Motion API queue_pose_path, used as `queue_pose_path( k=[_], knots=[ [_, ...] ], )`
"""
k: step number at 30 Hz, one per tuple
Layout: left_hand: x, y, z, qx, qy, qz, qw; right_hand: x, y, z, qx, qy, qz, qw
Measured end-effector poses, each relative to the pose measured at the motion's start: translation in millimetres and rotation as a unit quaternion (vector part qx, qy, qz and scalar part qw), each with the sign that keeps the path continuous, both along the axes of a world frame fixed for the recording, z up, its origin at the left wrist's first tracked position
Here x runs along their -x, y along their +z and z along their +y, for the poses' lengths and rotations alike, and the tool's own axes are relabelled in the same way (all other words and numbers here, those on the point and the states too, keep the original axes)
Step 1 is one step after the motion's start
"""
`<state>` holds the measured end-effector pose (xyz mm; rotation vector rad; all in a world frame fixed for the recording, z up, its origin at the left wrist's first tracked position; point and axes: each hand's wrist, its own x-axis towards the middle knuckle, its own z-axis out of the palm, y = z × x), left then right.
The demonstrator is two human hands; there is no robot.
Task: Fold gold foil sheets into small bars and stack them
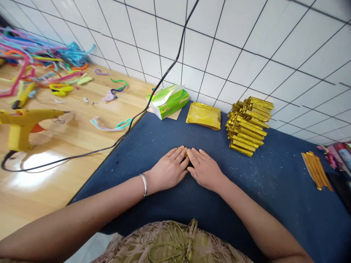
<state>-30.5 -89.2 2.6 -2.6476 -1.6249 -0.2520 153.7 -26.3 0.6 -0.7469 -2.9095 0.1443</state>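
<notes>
My left hand (171, 167) and my right hand (205, 168) meet at the fingertips on a dark blue mat (153, 140). The fingers of both lie stretched out and flat, pressing down over a small piece of gold foil paper (186, 153). Only a sliver of that paper shows between the hands; its shape is hidden. Beyond them lies a flat stack of gold foil paper sheets (203, 116). To its right is a heap of narrow folded gold foil strips (246, 126). A silver bangle (144, 185) circles my left wrist.
A green tissue box (169, 101) stands by the tiled wall. A black cord (164, 75) hangs across to a yellow glue gun (24, 122) on the wooden table. Colourful fuzzy stems (55, 54) clutter the back left. Several orange-gold strips (316, 171) lie far right.
</notes>
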Motion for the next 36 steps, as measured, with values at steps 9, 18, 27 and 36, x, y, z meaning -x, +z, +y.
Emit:
queue_pose_path(
  k=[9,18,27,36],
  knots=[
    [28,-2.4,4,0.045,-0.034,-0.045,0.997,-28,-1.3,5,0.004,-0.008,-0.033,0.999],
    [41,-4.4,9,0.05,-0.071,-0.058,0.995,-51,2.9,4,-0.001,-0.013,-0.051,0.999],
    [61,-7.8,7,0.04,-0.082,-0.048,0.995,-50,5.4,2,-0.009,-0.028,-0.056,0.998],
    [56,-5.2,5,0.01,-0.044,-0.067,0.997,-57,1.2,6,-0.012,-0.034,-0.024,0.999]
  ],
)
